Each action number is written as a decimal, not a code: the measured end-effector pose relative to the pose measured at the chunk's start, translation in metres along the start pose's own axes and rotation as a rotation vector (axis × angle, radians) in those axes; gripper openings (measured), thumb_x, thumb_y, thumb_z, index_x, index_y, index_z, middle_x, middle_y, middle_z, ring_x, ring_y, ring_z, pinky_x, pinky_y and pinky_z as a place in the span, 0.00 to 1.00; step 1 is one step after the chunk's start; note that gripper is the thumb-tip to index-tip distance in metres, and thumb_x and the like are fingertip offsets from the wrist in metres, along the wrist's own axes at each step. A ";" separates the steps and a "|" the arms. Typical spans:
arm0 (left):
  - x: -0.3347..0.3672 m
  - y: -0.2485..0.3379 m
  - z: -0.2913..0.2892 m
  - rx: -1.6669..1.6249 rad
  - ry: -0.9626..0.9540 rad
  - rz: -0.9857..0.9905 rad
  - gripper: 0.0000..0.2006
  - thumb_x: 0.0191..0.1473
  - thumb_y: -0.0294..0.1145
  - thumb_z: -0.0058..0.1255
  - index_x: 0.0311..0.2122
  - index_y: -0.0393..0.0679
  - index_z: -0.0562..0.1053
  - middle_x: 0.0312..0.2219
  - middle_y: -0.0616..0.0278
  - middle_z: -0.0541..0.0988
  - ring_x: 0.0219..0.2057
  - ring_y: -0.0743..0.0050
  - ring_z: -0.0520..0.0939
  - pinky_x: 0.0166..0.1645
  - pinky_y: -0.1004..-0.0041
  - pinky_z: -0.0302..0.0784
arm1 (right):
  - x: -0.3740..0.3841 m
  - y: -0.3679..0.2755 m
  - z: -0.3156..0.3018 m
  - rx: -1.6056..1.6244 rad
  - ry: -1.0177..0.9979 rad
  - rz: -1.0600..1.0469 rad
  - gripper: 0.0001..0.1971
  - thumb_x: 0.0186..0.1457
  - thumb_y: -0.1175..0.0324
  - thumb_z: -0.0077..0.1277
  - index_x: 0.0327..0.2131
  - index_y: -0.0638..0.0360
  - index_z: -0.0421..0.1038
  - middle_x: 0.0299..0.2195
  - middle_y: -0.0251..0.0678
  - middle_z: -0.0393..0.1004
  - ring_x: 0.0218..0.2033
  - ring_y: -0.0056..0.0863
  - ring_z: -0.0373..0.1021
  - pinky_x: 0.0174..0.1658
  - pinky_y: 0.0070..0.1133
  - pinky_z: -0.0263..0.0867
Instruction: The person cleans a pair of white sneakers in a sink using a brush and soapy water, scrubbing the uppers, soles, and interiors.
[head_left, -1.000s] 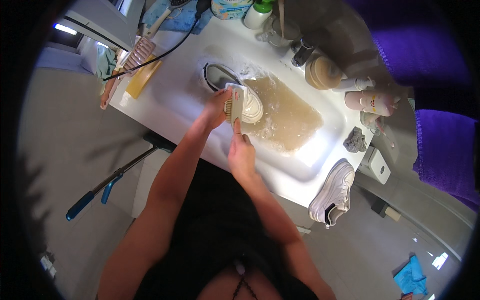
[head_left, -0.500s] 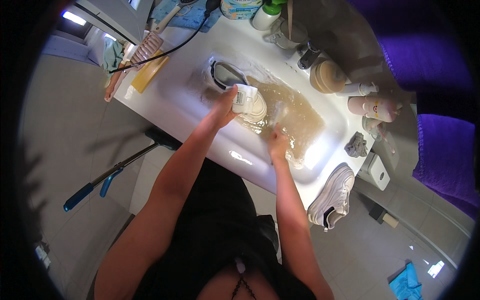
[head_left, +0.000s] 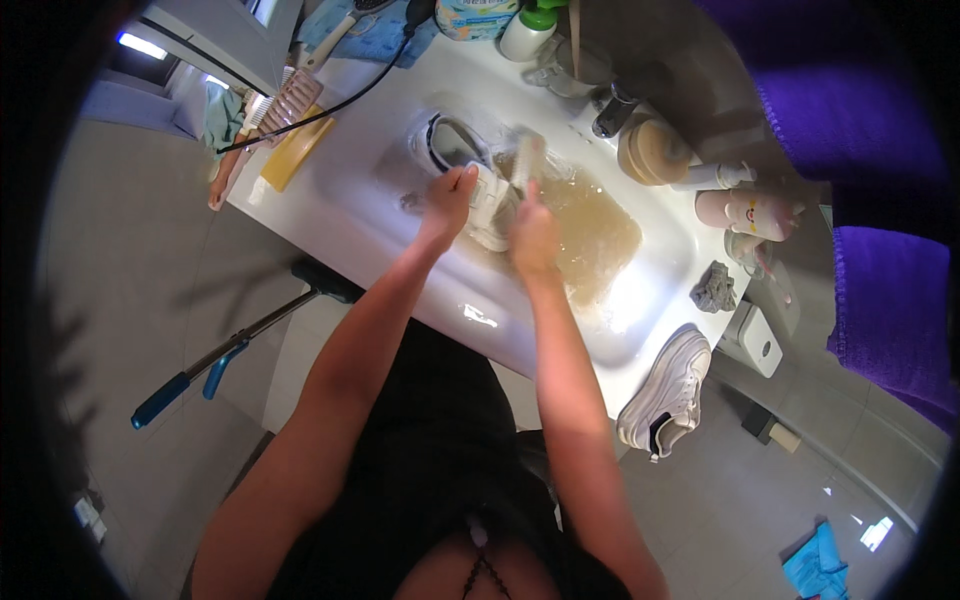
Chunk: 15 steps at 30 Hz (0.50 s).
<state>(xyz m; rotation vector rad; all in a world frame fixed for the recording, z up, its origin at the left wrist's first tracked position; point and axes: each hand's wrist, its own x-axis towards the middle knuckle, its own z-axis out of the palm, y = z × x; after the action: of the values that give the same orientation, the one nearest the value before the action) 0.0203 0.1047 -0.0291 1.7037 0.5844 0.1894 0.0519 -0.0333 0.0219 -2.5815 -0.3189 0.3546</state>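
Inside the white sink [head_left: 345,205], a wet white sneaker [head_left: 488,215] rests partly in murky brown water [head_left: 605,225]. My left hand [head_left: 449,205] is closed on the sneaker's pale tongue, thumb on top. A pale scrubbing brush [head_left: 530,157], slightly blurred, is gripped in my right hand [head_left: 536,235] against the sneaker's right side. The brush handle is mostly hidden by my fingers. The matching white sneaker [head_left: 668,392] lies on its side at the sink's right front corner.
Behind the sink stand a dark faucet [head_left: 613,112], a clear cup [head_left: 580,75], a green-capped bottle [head_left: 528,35] and a pink bottle [head_left: 755,215]. A grey crumpled cloth [head_left: 713,288] sits on the right rim. A yellow bar-like object [head_left: 292,155] and pink comb [head_left: 290,100] lie at left.
My right hand has moved up and left with the brush, from the water to the sneaker's side. My left hand keeps its hold on the tongue, which has tilted slightly.
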 end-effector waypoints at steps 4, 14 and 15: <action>0.034 0.029 -0.012 0.538 0.163 0.465 0.14 0.47 0.39 0.51 0.20 0.41 0.67 0.14 0.55 0.69 0.18 0.54 0.69 0.24 0.67 0.64 | -0.023 0.078 0.019 -0.087 0.073 0.170 0.23 0.51 0.73 0.39 0.52 0.63 0.58 0.22 0.53 0.72 0.26 0.47 0.71 0.31 0.35 0.65; 0.056 0.007 -0.025 1.022 0.181 0.666 0.11 0.45 0.40 0.50 0.28 0.45 0.66 0.14 0.59 0.73 0.20 0.64 0.76 0.41 0.61 0.62 | -0.097 0.012 0.030 0.275 0.095 -0.002 0.22 0.51 0.77 0.40 0.52 0.58 0.61 0.26 0.54 0.71 0.26 0.47 0.69 0.32 0.32 0.64; 0.057 0.004 -0.026 1.053 0.153 0.679 0.12 0.46 0.42 0.50 0.28 0.45 0.66 0.13 0.59 0.73 0.20 0.64 0.76 0.41 0.61 0.62 | -0.088 0.004 0.040 0.201 0.066 -0.015 0.21 0.51 0.76 0.39 0.51 0.59 0.61 0.25 0.54 0.71 0.27 0.48 0.69 0.31 0.33 0.64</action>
<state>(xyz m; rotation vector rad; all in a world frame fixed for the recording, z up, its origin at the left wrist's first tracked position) 0.0592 0.1541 -0.0302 2.9026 0.1631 0.5663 -0.0420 -0.0439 0.0028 -2.3871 -0.2652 0.2797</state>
